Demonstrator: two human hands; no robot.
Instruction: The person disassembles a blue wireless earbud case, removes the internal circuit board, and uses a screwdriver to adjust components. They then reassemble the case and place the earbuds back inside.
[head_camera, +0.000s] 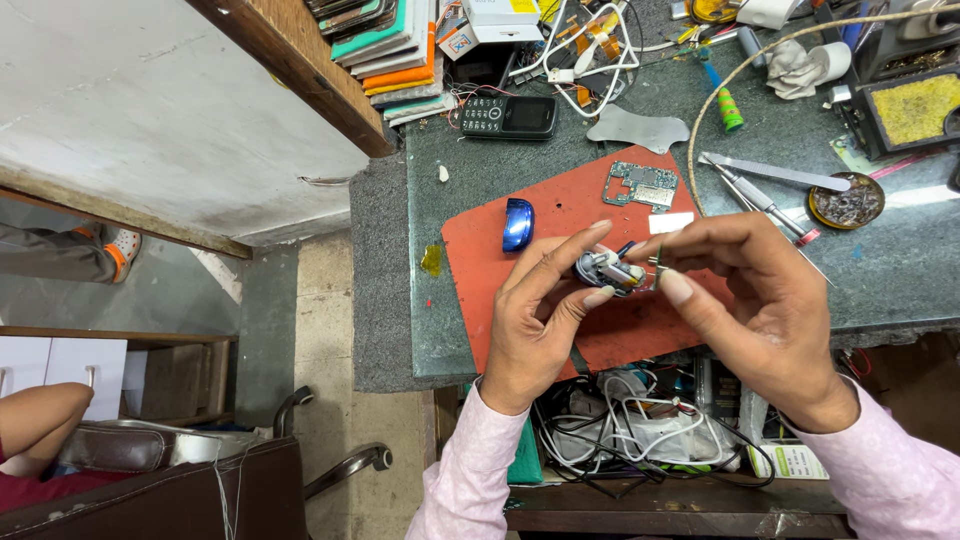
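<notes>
Both hands met above the red mat (520, 265): the left hand (535, 325) had its fingers clamped on a small opened gadget (608, 270), while the right hand (745, 290) pinched something thin at its edge. Its blue cover (517, 224) lay off on the mat and a circuit board (641, 184) lay farther back on the table (800, 270), so the gadget looked opened up, not yet closed.

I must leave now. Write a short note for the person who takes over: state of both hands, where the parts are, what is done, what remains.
Left hand: pinches the small opened device over the red mat.
Right hand: fingertips at the device's right side; whether it holds a tool is unclear.
Parts: blue cover and circuit board lie on the mat; tweezers on the worktop behind.
Done: cover is off.
Left: device not yet closed.
</notes>
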